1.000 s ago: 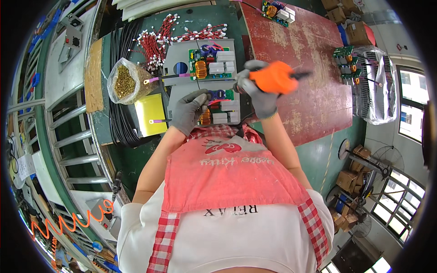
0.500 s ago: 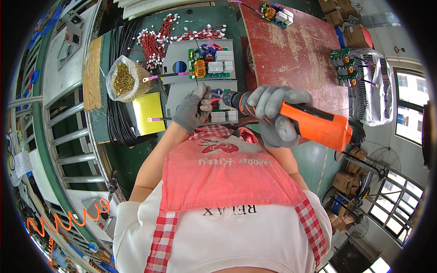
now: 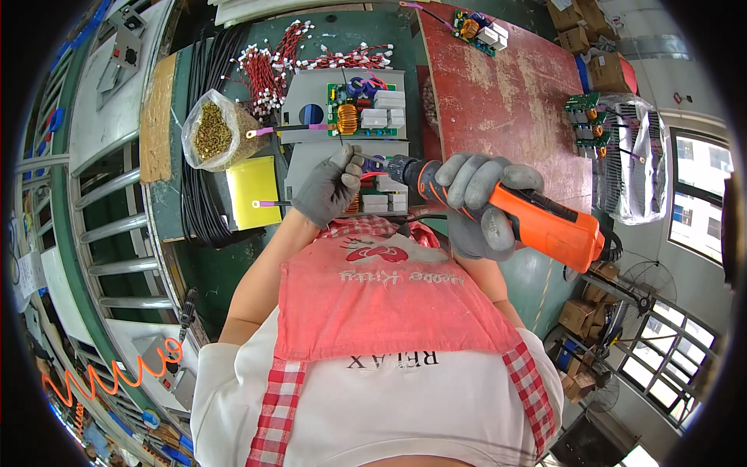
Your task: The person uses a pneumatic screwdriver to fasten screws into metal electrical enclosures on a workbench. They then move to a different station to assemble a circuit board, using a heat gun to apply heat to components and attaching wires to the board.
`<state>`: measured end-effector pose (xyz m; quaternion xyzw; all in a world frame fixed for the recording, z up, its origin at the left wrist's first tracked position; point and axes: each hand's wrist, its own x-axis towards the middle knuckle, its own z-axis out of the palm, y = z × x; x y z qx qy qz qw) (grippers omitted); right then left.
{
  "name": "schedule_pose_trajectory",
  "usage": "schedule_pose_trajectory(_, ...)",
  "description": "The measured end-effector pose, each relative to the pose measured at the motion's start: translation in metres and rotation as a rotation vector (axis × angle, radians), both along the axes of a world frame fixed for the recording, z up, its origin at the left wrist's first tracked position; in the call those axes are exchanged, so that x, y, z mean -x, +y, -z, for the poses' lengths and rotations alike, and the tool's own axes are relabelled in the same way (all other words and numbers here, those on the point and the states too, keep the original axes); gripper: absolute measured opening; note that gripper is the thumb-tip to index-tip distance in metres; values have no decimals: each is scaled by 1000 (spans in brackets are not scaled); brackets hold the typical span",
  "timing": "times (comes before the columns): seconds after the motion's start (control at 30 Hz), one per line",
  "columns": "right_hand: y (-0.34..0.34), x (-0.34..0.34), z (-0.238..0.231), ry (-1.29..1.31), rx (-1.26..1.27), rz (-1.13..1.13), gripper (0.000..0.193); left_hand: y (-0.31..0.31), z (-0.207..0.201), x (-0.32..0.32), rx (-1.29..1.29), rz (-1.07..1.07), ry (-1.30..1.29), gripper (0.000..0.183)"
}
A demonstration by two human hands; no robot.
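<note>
Fingers (image 3: 463,185) of the right hand (image 3: 486,204) wrap an orange power driver (image 3: 551,226), its bit (image 3: 377,159) ending at the curled left hand (image 3: 328,187); whether that pinches anything, I cannot tell. Should the bit slant, it could slip and scratch the nearer circuit board (image 3: 377,204) beneath, which the left hand partly hides. Another board (image 3: 376,118), bagged brass-coloured screws (image 3: 212,134) and heaped red wires (image 3: 263,74) surround them on the surface (image 3: 354,33).
</note>
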<state>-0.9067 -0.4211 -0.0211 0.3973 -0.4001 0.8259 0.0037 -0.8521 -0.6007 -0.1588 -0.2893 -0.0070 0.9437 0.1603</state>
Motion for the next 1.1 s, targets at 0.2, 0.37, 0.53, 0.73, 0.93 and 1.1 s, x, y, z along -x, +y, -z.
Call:
schedule_pose_trajectory(0.2,-11,8,-1,-18,-8,-30,44,-13,15,1,36,20,128,21)
schedule_pose_trajectory(0.37,-22,19,-1,-94,-14,-57,38,-24,16,7,36,34,229,22)
schedule_pose_trajectory(0.53,-47,41,5,-63,-65,-32,43,-20,18,20,123,-51,259,32)
schedule_pose_trajectory(0.73,-98,97,40,-157,-84,108,42,-67,26,68,1302,225,361,32)
schedule_pose_trajectory(0.93,-127,136,84,-240,-233,275,37,-108,69,130,2114,500,431,57)
schedule_pose_trajectory(1.1,-139,147,101,-304,-250,319,37,-114,95,156,2049,692,661,67)
